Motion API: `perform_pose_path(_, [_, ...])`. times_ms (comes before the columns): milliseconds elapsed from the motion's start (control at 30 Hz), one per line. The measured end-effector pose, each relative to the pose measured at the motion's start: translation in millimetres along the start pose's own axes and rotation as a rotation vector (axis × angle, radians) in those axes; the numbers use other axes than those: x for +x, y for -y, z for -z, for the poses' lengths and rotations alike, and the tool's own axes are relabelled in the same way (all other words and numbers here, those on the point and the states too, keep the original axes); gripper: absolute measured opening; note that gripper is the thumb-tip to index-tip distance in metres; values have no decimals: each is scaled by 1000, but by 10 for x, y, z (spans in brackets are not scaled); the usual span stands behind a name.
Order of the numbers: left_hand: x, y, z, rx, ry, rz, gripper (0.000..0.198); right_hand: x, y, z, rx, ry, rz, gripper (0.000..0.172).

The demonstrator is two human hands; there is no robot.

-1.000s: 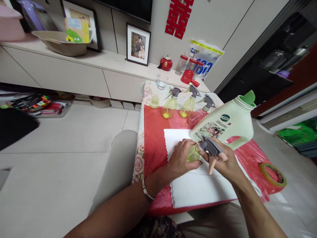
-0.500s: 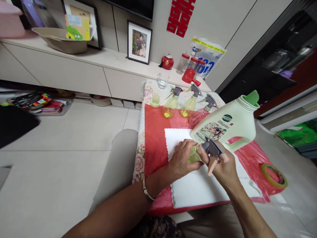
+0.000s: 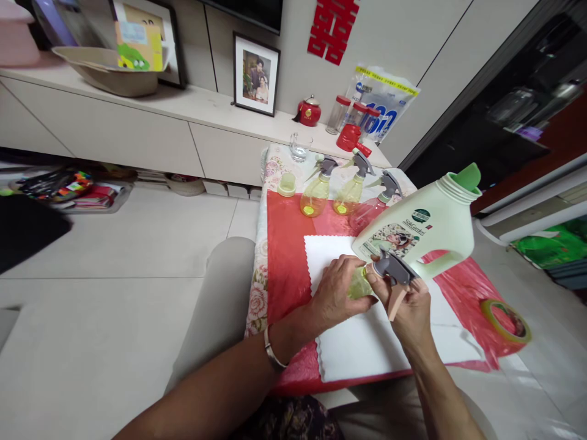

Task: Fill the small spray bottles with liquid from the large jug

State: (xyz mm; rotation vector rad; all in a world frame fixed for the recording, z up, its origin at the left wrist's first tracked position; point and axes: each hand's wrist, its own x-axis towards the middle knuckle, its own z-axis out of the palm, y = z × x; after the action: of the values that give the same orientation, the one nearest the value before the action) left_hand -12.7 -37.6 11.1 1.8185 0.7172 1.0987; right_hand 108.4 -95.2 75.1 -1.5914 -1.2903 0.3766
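My left hand point(image 3: 339, 290) is wrapped round the yellow-green body of a spray bottle point(image 3: 360, 284), which lies tilted above a white cloth point(image 3: 358, 348). At its neck, my right hand point(image 3: 410, 305) grips the grey and peach spray head point(image 3: 394, 269), thumb and fingers round the collar. Whether the head sits fully on the neck I cannot tell. Just beyond my hands stands a large pale green detergent jug point(image 3: 417, 226) with a green spout. Behind it are two yellow spray bottles point(image 3: 314, 195) and a pink one point(image 3: 367, 214), partly hidden by the jug.
Red plastic sheeting point(image 3: 287, 256) covers the table under the cloth. A tape roll point(image 3: 507, 324) lies at the right. Towards the back are a green cap point(image 3: 287, 184) and a glass cup point(image 3: 301, 148). A low cabinet point(image 3: 229, 150) with jars and frames runs along the wall.
My right hand has turned slightly at the spray head, so the trigger now points a little more to the right. My left hand keeps its hold on the bottle.
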Motion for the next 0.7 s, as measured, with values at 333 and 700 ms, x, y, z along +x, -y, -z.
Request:
perform_pose_path(333, [-64, 6, 14, -64, -4, 136, 77, 74, -58, 136, 167, -26, -28, 30])
perform_pose_path(700, [-24, -26, 52, 0, 42, 89, 75, 297, 242, 505, -248, -6, 273, 15])
